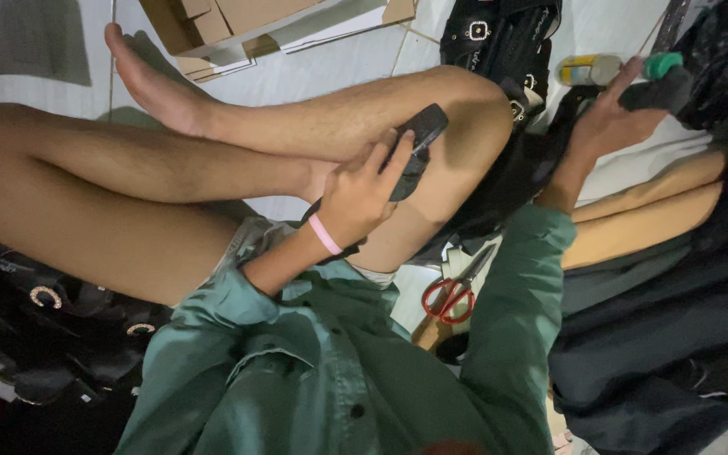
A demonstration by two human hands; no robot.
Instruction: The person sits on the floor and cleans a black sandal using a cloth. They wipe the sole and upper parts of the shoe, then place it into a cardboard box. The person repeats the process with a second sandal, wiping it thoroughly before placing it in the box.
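Observation:
My left hand (357, 195), with a pink band on the wrist, is shut on a small black strap piece (419, 143) and holds it against my bent bare knee (465, 109). At the upper right my right hand (608, 118) is stretched out, its fingers spread and touching a dark object with a green cap (663, 66). Whether it grips that object is unclear. Both arms wear green shirt sleeves. My bare legs are crossed and lie across the left of the view.
Red-handled scissors (450, 297) lie on the floor between my arms. Black sandals with buckles (499, 38) sit at the top, and more black footwear with ring ornaments (44, 303) at the left. Also here: cardboard boxes (238, 25), a small pale bottle (587, 69), tan sole pieces (642, 211) and dark bags (676, 337).

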